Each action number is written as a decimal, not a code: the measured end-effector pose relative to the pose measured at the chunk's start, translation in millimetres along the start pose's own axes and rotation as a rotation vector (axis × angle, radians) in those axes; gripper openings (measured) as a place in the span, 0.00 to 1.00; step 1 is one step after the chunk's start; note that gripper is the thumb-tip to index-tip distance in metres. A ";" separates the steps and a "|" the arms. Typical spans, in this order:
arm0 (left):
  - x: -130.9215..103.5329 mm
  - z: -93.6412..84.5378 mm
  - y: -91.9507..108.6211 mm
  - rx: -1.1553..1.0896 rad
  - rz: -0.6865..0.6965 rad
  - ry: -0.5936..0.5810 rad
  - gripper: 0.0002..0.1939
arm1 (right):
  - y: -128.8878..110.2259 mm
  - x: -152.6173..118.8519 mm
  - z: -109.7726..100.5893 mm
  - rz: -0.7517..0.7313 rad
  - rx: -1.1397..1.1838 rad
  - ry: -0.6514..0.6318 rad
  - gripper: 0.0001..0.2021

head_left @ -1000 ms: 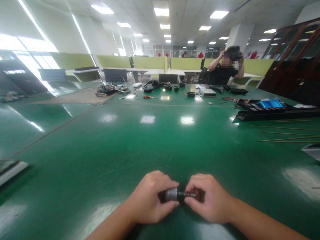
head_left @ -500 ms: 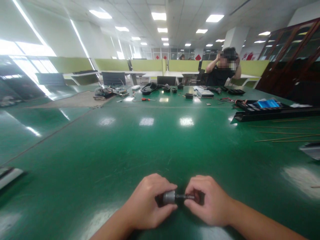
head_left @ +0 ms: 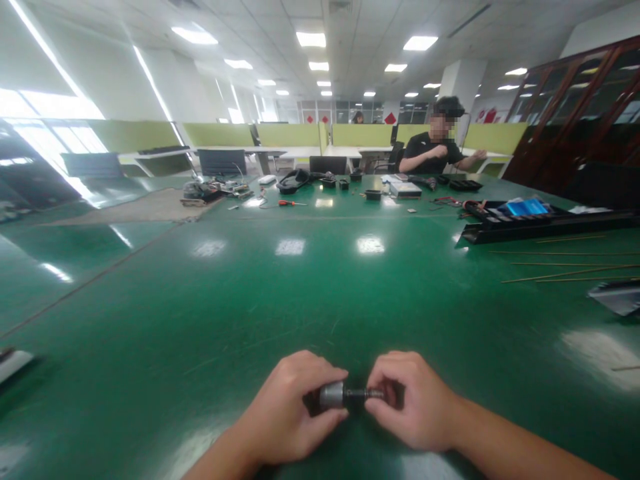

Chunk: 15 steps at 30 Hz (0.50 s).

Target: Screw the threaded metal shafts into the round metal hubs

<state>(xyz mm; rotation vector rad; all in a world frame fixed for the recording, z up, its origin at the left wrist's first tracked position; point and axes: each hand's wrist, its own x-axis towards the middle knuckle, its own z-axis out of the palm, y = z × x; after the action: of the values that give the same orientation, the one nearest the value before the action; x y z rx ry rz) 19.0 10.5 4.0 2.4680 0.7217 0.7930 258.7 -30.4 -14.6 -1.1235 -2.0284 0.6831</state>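
Note:
A grey metal cylinder (head_left: 332, 395) with a thin dark shaft (head_left: 356, 394) lies level between my hands, low in the head view. My left hand (head_left: 295, 407) is closed round the cylinder, thumb below and fingers above. The shaft points right, and its far end sits between the thumb and fingertips of my right hand (head_left: 417, 400). A short gap separates the two hands, with the shaft showing in it. The palms hide the outer ends of the part.
The green table (head_left: 280, 293) carries an orange screwdriver (head_left: 287, 203), black boxes and electronics at the back. At the right are a black tray (head_left: 510, 230), thin rods (head_left: 570, 265) and a metal piece (head_left: 617, 298). Across the table sits a person (head_left: 435, 150).
The view has shifted slightly, so most things sit a little further left. The person opposite has lowered both hands from the head. My hands keep their hold on the part.

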 end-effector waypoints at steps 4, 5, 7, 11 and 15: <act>-0.9 -0.6 -0.6 0.012 -0.003 -0.005 0.14 | -0.9 0.0 -0.4 0.002 -0.007 -0.003 0.04; -1.2 -0.7 -0.8 0.010 -0.004 -0.005 0.14 | -0.9 0.0 -0.5 0.003 -0.008 -0.004 0.04; -1.7 -0.9 -1.4 0.002 -0.008 -0.004 0.14 | -0.5 0.0 -0.7 0.004 -0.011 -0.004 0.04; -2.1 -1.3 -2.4 0.002 -0.016 -0.004 0.14 | 0.7 -0.2 -1.0 0.005 -0.008 0.001 0.04; -1.4 -2.1 -2.2 0.000 -0.033 -0.017 0.14 | 0.5 -0.3 -1.6 0.016 0.007 0.002 0.05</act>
<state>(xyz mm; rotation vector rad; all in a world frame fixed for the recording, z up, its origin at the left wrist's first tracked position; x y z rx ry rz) 16.0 11.9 3.8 2.4536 0.7541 0.7590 260.3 -30.2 -14.1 -1.1367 -2.0158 0.6958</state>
